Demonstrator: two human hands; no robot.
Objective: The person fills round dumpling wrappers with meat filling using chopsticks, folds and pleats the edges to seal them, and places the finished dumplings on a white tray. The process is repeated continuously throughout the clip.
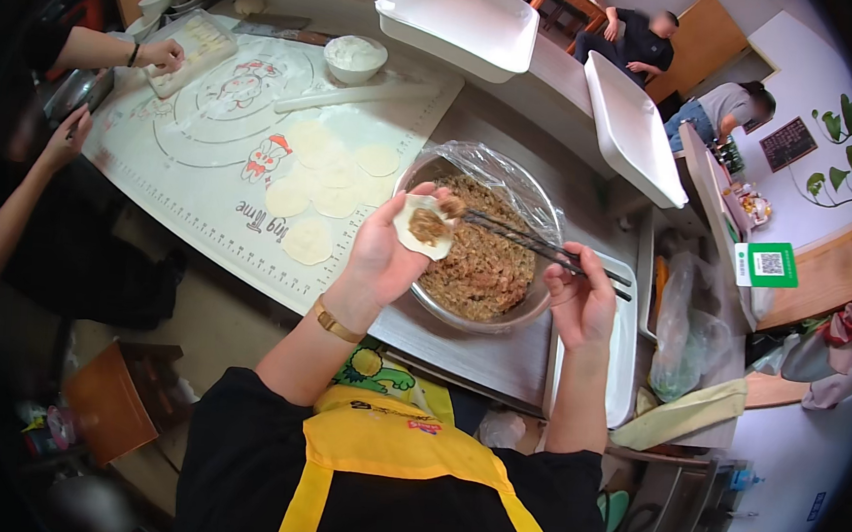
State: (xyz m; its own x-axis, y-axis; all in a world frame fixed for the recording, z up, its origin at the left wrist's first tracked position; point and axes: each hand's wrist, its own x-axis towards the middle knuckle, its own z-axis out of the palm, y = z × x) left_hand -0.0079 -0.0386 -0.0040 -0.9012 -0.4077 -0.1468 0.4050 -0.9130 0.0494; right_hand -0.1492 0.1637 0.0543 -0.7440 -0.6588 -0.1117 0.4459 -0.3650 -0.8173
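Note:
On the palm and fingers of my left hand [386, 252] lies a round dough wrapper [404, 236] with brown minced filling [429, 226] on it. My right hand [583, 299] grips a pair of dark chopsticks [546, 246]; their tips reach the wrapper's right edge with a lump of filling between them. Below both hands a metal bowl [535, 314] holds a mass of minced filling [488, 274], its far rim covered by cling film [478, 155]. Several flat dough wrappers [308, 241] lie, some overlapping, on the printed pastry mat [203, 169] left of the bowl.
A rolling pin [356, 98] and a bowl of flour [355, 59] are on the mat's far side. White trays [458, 20] stand on the ledge; another tray [617, 339] lies right of the metal bowl. At the left, a co-worker's hand [160, 57] is over a container [207, 50].

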